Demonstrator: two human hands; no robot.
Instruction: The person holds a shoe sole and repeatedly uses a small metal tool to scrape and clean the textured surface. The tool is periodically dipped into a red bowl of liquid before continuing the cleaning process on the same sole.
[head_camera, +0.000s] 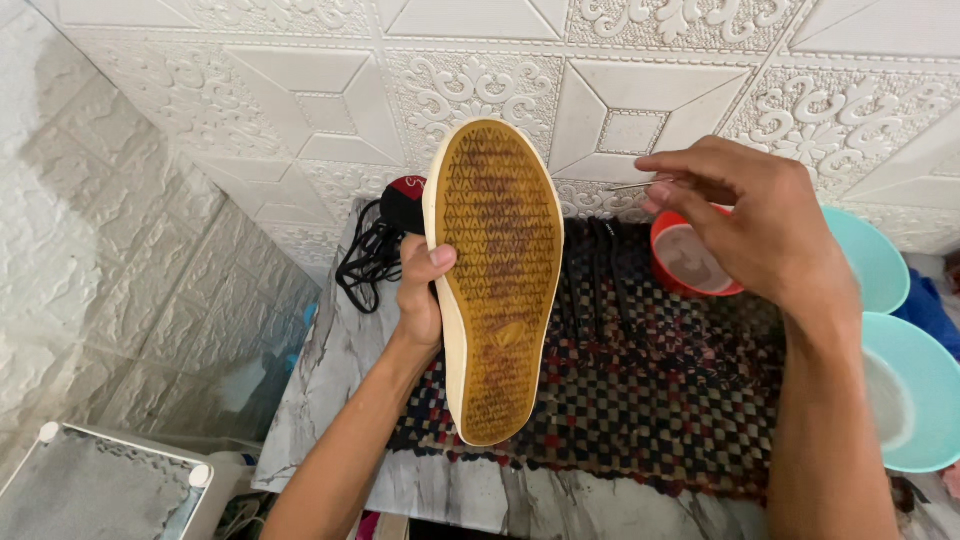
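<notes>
head view: left hand (420, 290) gripping shoe (495, 280) by its edge, brown sole facing up, above the woven mat (650, 400). right hand (750, 220) pinching a thin needle (640, 185), fingers nearly closed, hovering over red bowl (672, 268).

The left hand (420, 290) is raised on a bare forearm that climbs from the bottom edge, its grip closed on the left edge of the shoe (495, 280), thumb lying across the sole. The right hand (750, 215) hangs to the right of the shoe, wrist bent, fingers (665, 165) pinched together and pointing left.
</notes>
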